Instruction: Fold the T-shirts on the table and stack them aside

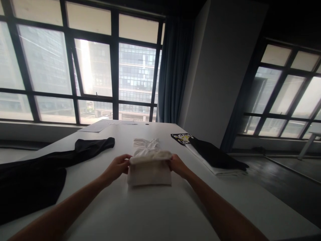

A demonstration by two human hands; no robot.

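A white garment [149, 167] lies partly folded in the middle of the white table [155, 214]. Its near part is doubled over into a rectangle, and its far end [146, 144] still lies flat and crumpled. My left hand [118, 166] grips the left end of the fold. My right hand [177, 164] grips the right end. Both hands pinch the cloth at the fold line, just above the table top.
A black garment [37, 177] sprawls over the table's left side. At the right lies a stack of folded clothes [213, 157], black on white, with a printed piece [182, 137] beyond it. Papers [100, 125] rest at the far edge by the windows.
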